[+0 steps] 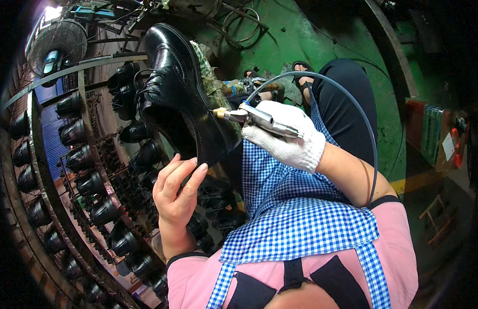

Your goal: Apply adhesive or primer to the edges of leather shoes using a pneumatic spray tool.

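A glossy black lace-up leather shoe (214, 131) is tilted in front of me, toe up and away, its opening facing me. My left hand (176, 185), bare, pinches the rim of its heel end between fingers and thumb. In a white knitted glove, my right hand (290, 131) is closed round a small silver spray gun (270, 122) with a brass nozzle. The nozzle tip is at the outer side of the shoe, near the heel; whether it touches, I cannot tell. A blue-grey hose (331, 82) arcs from the gun over my right forearm.
At my left a metal rack (38, 149) carries several rows of black shoes. A large fan (57, 49) stands at the far left. Cables (244, 26) lie on the green floor ahead. A reddish box (437, 136) sits at the right. My blue checked apron (300, 221) covers my lap.
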The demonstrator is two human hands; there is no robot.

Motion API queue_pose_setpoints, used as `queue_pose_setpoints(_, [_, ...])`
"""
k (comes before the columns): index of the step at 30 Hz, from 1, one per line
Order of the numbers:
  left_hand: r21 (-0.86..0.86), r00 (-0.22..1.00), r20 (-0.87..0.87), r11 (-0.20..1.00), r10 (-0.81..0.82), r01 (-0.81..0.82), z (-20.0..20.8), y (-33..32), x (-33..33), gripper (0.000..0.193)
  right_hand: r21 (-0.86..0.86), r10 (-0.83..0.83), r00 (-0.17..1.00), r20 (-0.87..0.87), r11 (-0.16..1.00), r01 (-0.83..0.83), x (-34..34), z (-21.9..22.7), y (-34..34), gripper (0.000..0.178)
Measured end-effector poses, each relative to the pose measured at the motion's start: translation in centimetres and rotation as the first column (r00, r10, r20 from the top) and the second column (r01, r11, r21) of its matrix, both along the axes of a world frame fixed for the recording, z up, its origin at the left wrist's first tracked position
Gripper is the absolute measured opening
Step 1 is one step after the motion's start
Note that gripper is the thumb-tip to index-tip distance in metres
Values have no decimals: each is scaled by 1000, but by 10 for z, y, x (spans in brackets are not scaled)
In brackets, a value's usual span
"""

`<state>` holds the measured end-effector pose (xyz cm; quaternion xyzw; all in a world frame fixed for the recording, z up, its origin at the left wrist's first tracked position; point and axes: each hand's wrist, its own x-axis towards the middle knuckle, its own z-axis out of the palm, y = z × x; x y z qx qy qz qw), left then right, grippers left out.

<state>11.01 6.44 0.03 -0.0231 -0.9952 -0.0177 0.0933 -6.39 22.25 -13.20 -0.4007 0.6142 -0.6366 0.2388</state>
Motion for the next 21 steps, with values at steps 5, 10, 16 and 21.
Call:
queue_pose_setpoints(5, [-25,998,10,998,-65,66,6,-1,-12,39,36,40,999,-13,999,-39,1,5,17,23])
queue_pose_setpoints(10, [-63,992,55,991,-115,118,15,4,-35,39,27,64,997,-32,998,-63,-1,5,38,18])
queue_pose_setpoints(16, [-158,992,56,980,-115,122,23,12,-71,40,14,-26,999,-31,1000,27,-1,7,53,17])
queue_pose_setpoints(21, [-77,975,189,989,-113,129,29,11,-101,41,-24,-128,987,-96,992,127,-6,7,56,15])
